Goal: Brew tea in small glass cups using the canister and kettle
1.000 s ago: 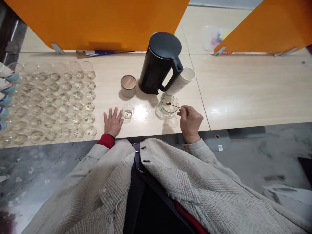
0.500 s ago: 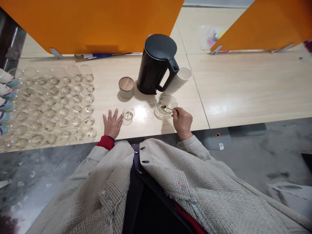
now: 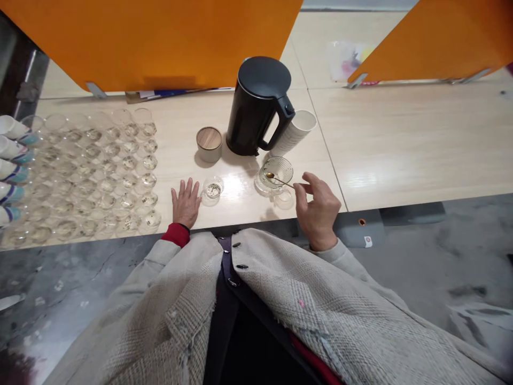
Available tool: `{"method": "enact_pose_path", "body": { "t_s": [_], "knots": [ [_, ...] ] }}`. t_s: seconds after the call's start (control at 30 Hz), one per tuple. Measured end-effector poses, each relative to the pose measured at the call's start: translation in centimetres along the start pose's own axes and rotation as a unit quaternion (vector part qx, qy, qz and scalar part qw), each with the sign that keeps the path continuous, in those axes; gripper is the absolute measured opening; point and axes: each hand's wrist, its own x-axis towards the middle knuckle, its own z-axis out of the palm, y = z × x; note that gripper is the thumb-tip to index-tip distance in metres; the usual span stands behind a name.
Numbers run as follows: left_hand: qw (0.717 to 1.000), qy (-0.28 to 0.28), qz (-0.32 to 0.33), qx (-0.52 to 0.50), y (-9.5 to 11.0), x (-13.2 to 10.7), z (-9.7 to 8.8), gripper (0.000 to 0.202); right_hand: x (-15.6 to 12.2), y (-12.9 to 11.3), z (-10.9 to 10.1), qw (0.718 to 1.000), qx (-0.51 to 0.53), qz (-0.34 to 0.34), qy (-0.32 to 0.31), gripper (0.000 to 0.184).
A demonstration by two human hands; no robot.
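My right hand (image 3: 316, 206) pinches the handle of a small gold spoon (image 3: 278, 180) whose bowl rests over a ribbed glass dish (image 3: 276, 175). A smaller glass cup (image 3: 285, 197) stands just in front of that dish, by my thumb. My left hand (image 3: 185, 203) lies flat on the wooden table (image 3: 401, 144) with its fingers spread, holding nothing. Close to its fingertips stands a small glass cup (image 3: 212, 189) with dark bits inside.
A black kettle (image 3: 258, 107) stands behind the dish, with a stack of white paper cups (image 3: 298, 131) lying beside it and a wood-lidded tin (image 3: 209, 143) to its left. Several rows of small glass cups (image 3: 100, 171) fill the table's left. Orange dividers (image 3: 160, 37) stand behind.
My right hand has drawn back from the dish toward me and to the right, still holding the spoon. My left hand has stayed flat in place.
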Motion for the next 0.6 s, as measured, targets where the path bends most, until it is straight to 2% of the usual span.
{"method": "enact_pose_path", "body": {
  "t_s": [0.07, 0.13, 0.27, 0.37, 0.47, 0.6],
  "knots": [
    [1.0, 0.003, -0.018, 0.005, 0.1, 0.1, 0.1, 0.063, -0.8, -1.6, 1.1, 0.995, 0.086, -0.038, -0.034, 0.044],
    [1.0, 0.003, -0.027, 0.011, 0.2, 0.2, 0.2, 0.066, -1.7, -2.8, 3.8, 0.981, 0.145, -0.071, -0.104, 0.047],
    [0.999, 0.005, -0.028, 0.019, 0.2, 0.2, 0.3, 0.068, -2.6, -4.0, 11.4, 0.952, 0.115, -0.099, -0.267, 0.06],
    [0.999, 0.01, -0.028, 0.02, 0.2, 0.1, 0.3, 0.068, -2.4, -4.2, 16.1, 0.938, 0.064, -0.085, -0.331, 0.066],
    [0.999, 0.009, -0.026, 0.023, 0.3, 0.0, 0.2, 0.067, -2.2, -4.3, 18.3, 0.936, 0.028, -0.089, -0.34, 0.067],
    [0.999, 0.008, -0.023, 0.031, 0.3, 0.0, 0.2, 0.066, -2.5, -4.7, 18.6, 0.937, 0.003, -0.113, -0.331, 0.07]
  ]
}}
